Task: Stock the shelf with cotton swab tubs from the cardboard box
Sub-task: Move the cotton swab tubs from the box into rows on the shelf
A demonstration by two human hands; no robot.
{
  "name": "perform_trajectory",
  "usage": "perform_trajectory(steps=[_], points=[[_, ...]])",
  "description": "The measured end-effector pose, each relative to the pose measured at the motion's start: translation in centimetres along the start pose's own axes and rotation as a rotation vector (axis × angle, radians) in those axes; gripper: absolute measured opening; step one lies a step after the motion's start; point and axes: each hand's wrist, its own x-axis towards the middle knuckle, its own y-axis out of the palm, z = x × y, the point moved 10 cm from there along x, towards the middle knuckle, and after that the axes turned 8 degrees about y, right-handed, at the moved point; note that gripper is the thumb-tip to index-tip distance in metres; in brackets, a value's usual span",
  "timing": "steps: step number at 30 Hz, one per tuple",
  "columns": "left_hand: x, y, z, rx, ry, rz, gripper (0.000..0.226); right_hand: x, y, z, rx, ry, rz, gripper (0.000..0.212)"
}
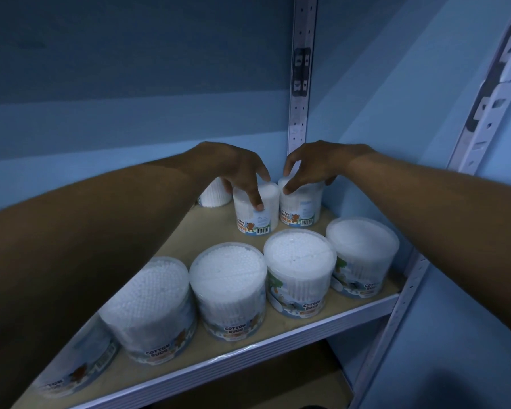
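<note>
Front-row tubs [300,270] stand; hands [242,172] grip two rear tubs [255,211].

Each hand [242,169] [313,166] grips a back-row tub [255,212] [300,206] on the shelf [248,354].

single head-worn wide-angle view, looking forward and down into the back right corner of the shelf [322,326], close in, both forearms reaching away from the lens, edges bowed by the lens
</note>
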Motion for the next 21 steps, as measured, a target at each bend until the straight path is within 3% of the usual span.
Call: perform_trajectory(steps=[11, 16, 19, 21], points=[[-0.4, -0.2, 0.0, -0.035, -0.094, -0.065, 0.087, 0.7, 1.0, 0.7, -0.044, -0.109, 0.04, 0.019], [-0.8, -0.5, 0.2, 0.031, -0.173, -0.109, 0.083, -0.2, 1.1, 0.5, -0.047, -0.14, 0.067, 0.024], [-0.8, -0.4, 0.3, 0.027, -0.177, -0.092, 0.104, -0.1, 0.1, 0.5, -0.007, -0.142, 0.045, 0.02], [-0.7, -0.6, 0.0, -0.003, -0.138, -0.097, 0.104, 0.3, -1.1, 0.4, 0.022, -0.115, -0.043, 0.027]])
